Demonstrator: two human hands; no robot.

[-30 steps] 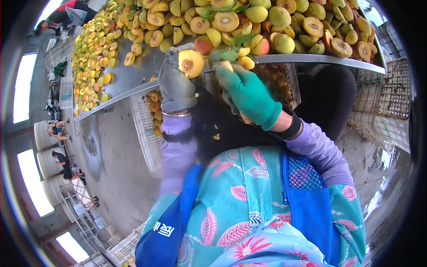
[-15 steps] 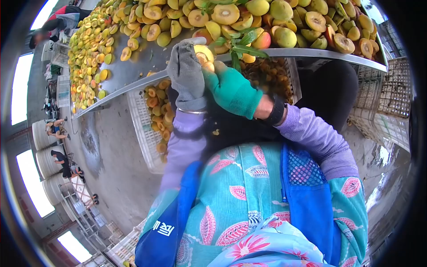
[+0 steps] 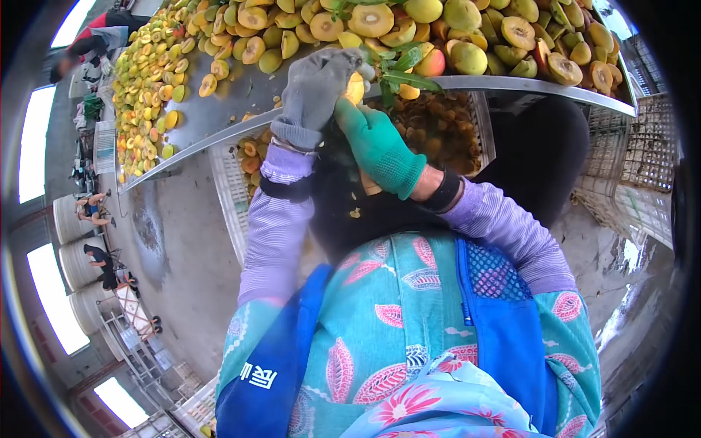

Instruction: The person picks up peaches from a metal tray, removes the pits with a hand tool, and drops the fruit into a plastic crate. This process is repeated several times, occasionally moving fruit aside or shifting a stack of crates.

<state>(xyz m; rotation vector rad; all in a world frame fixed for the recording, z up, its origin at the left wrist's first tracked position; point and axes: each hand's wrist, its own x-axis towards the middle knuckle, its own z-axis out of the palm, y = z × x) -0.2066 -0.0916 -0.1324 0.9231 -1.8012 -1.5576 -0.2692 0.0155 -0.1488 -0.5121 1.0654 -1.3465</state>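
My left hand [image 3: 314,91], in a grey glove, is closed around a yellow peach half [image 3: 355,88] above the metal table's front edge. Against the lower side of that fruit rests the thumb of my right hand [image 3: 380,146], in a green glove with its fingers curled. A tan, handle-like piece [image 3: 369,184] shows below the right palm; the rest of it is hidden. Just beyond my hands, green leaves [image 3: 401,73] lie among cut peaches [image 3: 372,22] heaped on the table. A whole-looking red and yellow peach [image 3: 431,63] sits beside the leaves.
The metal table's raised rim [image 3: 504,84] runs across in front of me. Under it stands a white crate [image 3: 228,193] with peach pieces. Stacked crates [image 3: 642,153] are at right. Several other people are at left, one in dark clothes [image 3: 102,266] by pale tubs.
My left hand has turned and shifted slightly up with the peach half, and its fingers now cover more of it. My right hand has tilted, and the tan piece below its palm now shows.
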